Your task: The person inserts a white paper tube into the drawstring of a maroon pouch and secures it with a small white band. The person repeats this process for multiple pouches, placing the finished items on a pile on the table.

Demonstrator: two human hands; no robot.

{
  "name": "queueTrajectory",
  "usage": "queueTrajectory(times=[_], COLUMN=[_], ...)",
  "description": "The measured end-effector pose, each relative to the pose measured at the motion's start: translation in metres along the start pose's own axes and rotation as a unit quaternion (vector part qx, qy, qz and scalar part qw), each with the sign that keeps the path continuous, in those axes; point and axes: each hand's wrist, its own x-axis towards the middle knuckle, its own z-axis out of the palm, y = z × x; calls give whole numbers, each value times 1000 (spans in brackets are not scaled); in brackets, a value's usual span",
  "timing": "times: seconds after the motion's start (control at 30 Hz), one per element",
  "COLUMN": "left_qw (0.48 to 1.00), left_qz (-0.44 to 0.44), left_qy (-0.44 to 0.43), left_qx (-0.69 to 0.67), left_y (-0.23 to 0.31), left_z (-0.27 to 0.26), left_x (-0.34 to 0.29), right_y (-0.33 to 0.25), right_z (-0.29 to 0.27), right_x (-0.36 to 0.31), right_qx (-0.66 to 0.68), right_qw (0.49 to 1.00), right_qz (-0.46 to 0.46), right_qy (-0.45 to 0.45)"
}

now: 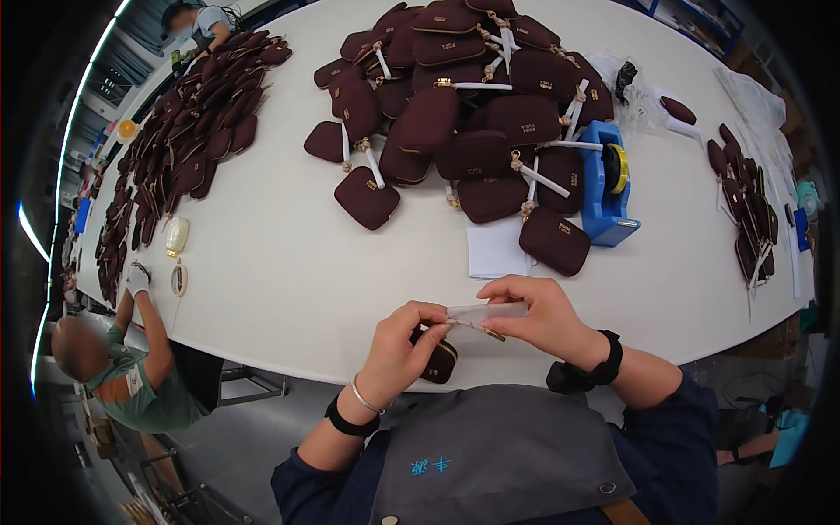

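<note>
Near the table's front edge, my left hand (404,343) pinches one end of a thin tan strap (470,325). My right hand (547,322) is closed at the strap's other end, thumb by a gold-coloured tip. A translucent whitish sheet (472,311) stretches between the hands just above the strap, its far side by my right fingers. Partly hidden under my left hand lies a dark maroon zip pouch (440,362). Beyond my hands, a small stack of white sheets (497,251) lies partly beneath another maroon pouch (555,241).
A large heap of maroon pouches (429,122), several with white-wrapped straps, fills the table's middle. A blue tape dispenser (604,197) stands at its right. More pouches lie left (179,144) and far right (744,206). Co-workers (131,385) (206,26) are at the left.
</note>
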Motion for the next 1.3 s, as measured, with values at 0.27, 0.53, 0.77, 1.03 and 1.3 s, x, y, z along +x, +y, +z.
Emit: queueTrajectory(times=[0.27, 0.53, 0.77, 1.03, 1.3], left_qw=[999, 992, 977, 995, 992], left_qz=[-27, -68, -137, -76, -102], left_qy=[8, 30, 21, 14, -39], left_qx=[-38, -101, -165, -61, -59], left_y=[2, 13, 19, 22, 24], left_z=[4, 5, 2, -1, -10], left_x=[2, 7, 7, 11, 17], right_y=[21, 15, 25, 19, 12], right_z=[3, 3, 8, 10, -4], right_x=[0, -2, -3, -4, -1], right_qx=[232, 167, 239, 235, 156], right_qw=[959, 977, 967, 967, 981], right_qz=[165, 127, 83, 90, 116], right_qy=[18, 21, 20, 35, -19])
